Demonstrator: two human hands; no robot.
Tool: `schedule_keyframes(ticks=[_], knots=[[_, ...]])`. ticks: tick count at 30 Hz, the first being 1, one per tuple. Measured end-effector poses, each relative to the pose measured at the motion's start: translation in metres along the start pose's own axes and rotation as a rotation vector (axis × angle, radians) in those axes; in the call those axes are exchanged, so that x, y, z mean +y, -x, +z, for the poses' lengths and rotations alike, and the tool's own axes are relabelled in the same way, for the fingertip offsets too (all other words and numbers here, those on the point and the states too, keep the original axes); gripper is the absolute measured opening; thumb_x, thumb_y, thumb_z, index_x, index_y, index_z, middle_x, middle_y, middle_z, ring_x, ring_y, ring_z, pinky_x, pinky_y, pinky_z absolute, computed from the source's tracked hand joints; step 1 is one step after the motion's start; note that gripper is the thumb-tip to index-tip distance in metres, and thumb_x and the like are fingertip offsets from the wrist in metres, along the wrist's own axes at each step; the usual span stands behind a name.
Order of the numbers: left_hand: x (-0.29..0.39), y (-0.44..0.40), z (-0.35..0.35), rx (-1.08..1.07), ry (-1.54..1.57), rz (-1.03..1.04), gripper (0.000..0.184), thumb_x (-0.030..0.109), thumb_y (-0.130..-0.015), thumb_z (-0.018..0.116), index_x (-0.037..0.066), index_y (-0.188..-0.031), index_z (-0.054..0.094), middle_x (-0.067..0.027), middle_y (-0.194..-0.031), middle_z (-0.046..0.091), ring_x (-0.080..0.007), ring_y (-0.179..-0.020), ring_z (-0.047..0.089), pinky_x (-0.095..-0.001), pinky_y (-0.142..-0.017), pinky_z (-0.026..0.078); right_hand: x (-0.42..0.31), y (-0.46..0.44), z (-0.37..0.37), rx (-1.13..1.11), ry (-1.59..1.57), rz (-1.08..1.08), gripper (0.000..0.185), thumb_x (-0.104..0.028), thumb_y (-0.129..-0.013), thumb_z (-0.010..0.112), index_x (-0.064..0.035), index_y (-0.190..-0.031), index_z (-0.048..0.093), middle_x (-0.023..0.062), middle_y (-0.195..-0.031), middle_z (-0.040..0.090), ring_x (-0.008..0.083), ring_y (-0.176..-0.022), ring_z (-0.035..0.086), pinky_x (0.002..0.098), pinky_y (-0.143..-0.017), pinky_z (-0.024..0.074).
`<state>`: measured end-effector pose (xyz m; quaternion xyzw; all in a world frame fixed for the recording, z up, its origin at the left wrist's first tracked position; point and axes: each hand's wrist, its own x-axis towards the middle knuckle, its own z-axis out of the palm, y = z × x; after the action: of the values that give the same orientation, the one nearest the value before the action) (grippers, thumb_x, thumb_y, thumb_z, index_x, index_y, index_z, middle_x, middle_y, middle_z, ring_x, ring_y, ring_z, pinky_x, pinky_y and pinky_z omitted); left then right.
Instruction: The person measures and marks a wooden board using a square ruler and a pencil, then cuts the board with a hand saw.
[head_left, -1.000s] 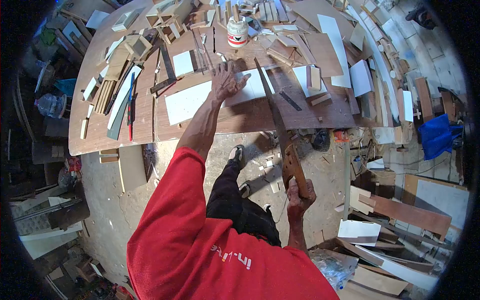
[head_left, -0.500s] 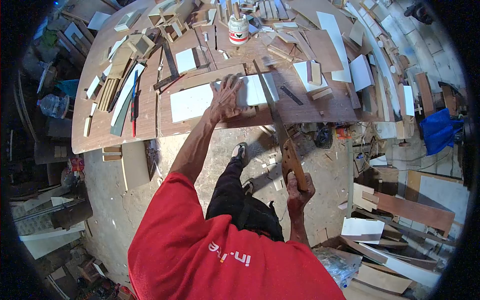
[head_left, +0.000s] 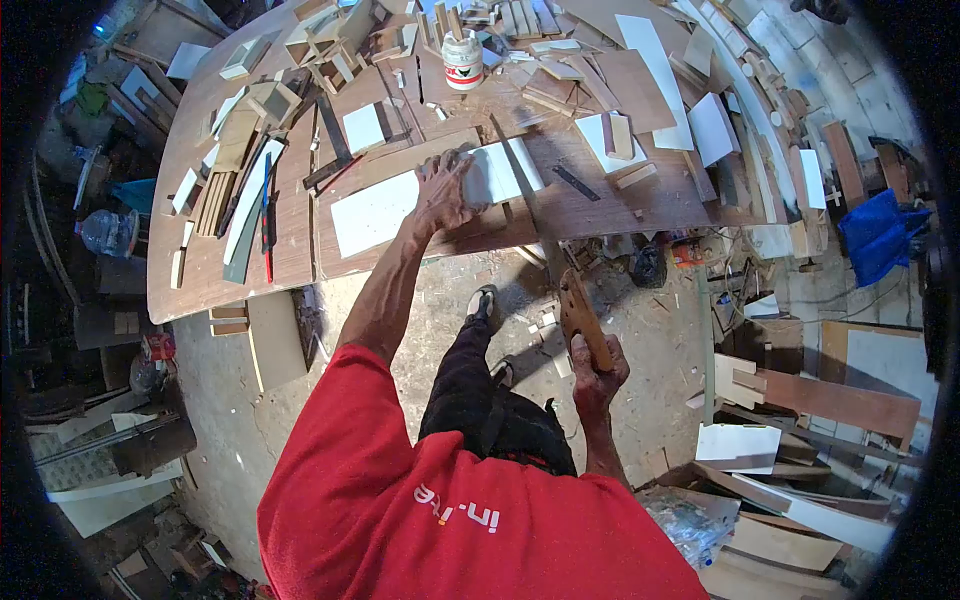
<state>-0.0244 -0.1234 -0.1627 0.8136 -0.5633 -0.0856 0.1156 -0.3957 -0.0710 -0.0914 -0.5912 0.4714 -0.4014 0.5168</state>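
Currently your left hand [head_left: 443, 192] lies spread on the white board [head_left: 375, 213], its fingers released, not wrapped around anything; your right hand's [head_left: 598, 375] fingers are clenched round the handle of the saw [head_left: 584, 322]. Board's on the table [head_left: 645, 205], near its front edge, blade crossing by its right end; blur hides any contact. Only that palm visibly steadies the board, so a hard saw pull could drag it; a skipping blade could catch your left fingers.
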Motion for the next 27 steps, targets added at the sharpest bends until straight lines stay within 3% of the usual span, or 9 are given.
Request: schedule_keyframes(ticks=[2, 5, 9, 11, 21, 24, 27], knots=[[0.005, -0.001, -0.001, 0.107, 0.107, 0.112, 0.099, 0.049, -0.057, 0.083, 0.01, -0.139, 0.043, -0.0188, -0.141, 0.038, -0.0437, -0.128, 0.034, -0.0621, -0.104, 0.027, -0.001, 0.001, 0.001, -0.004, 0.015, 0.009, 0.02, -0.016, -0.084, 0.073, -0.0053, -0.08, 0.056, -0.0038, -0.067, 0.05, 0.0058, -0.062, 0.045, 0.0244, -0.057, 0.0384], [0.008, -0.004, 0.001, 0.14, 0.085, 0.185, 0.098, 0.052, -0.057, 0.082, 0.008, -0.136, 0.045, -0.0206, -0.137, 0.041, -0.0439, -0.126, 0.036, -0.056, -0.104, 0.029, -0.005, 0.001, 0.003, -0.007, 0.031, 0.001, 0.02, -0.017, -0.084, 0.073, -0.0054, -0.081, 0.057, -0.0039, -0.068, 0.051, 0.0058, -0.063, 0.045, 0.0244, -0.057, 0.0387], [0.009, -0.004, -0.003, 0.148, 0.085, 0.173, 0.098, 0.054, -0.055, 0.082, 0.008, -0.134, 0.047, -0.022, -0.136, 0.041, -0.0439, -0.124, 0.038, -0.0565, -0.102, 0.03, -0.01, -0.001, 0.007, 0.007, -0.027, -0.071, 0.02, -0.017, -0.085, 0.072, -0.0051, -0.081, 0.057, -0.0029, -0.069, 0.053, 0.0066, -0.064, 0.047, 0.0249, -0.058, 0.0402], [0.01, -0.005, -0.013, -0.009, 0.063, 0.12, 0.103, 0.059, -0.058, 0.079, 0.007, -0.139, 0.042, -0.0218, -0.143, 0.037, -0.0459, -0.131, 0.033, -0.055, -0.11, 0.023, -0.008, -0.002, 0.002, -0.013, 0.033, -0.038, 0.019, -0.017, -0.086, 0.072, -0.0049, -0.083, 0.057, -0.002, -0.071, 0.054, 0.007, -0.065, 0.048, 0.0251, -0.059, 0.041], [-0.008, 0.0, -0.009, 0.042, 0.058, 0.148, 0.104, 0.056, -0.06, 0.08, 0.003, -0.14, 0.04, -0.0222, -0.143, 0.037, -0.0438, -0.129, 0.036, -0.0536, -0.109, 0.024, 0.0, -0.006, 0.011, -0.037, 0.062, -0.03, 0.017, -0.017, -0.086, 0.071, -0.0042, -0.087, 0.059, -0.0005, -0.07, 0.056, 0.0086, -0.063, 0.049, 0.0268, -0.058, 0.0425], [-0.009, 0.003, -0.007, 0.101, 0.101, 0.192, 0.1, 0.057, -0.064, 0.077, 0.002, -0.14, 0.041, -0.0222, -0.144, 0.037, -0.0446, -0.129, 0.036, -0.0543, -0.109, 0.024, -0.006, -0.005, 0.013, -0.046, 0.109, 0.019, 0.016, -0.016, -0.087, 0.07, -0.0043, -0.085, 0.059, -0.0003, -0.07, 0.056, 0.0093, -0.064, 0.049, 0.0273, -0.06, 0.0429], [-0.001, 0.001, -0.006, 0.137, 0.114, 0.139, 0.084, 0.054, -0.073, 0.071, 0.002, -0.136, 0.046, -0.0213, -0.14, 0.041, -0.0411, -0.127, 0.039, -0.0514, -0.108, 0.027, 0.008, -0.005, 0.007, -0.119, 0.144, 0.043, 0.015, -0.015, -0.087, 0.068, -0.0045, -0.091, 0.058, 0.0018, -0.075, 0.057, 0.0106, -0.065, 0.051, 0.0282, -0.061, 0.0437]])
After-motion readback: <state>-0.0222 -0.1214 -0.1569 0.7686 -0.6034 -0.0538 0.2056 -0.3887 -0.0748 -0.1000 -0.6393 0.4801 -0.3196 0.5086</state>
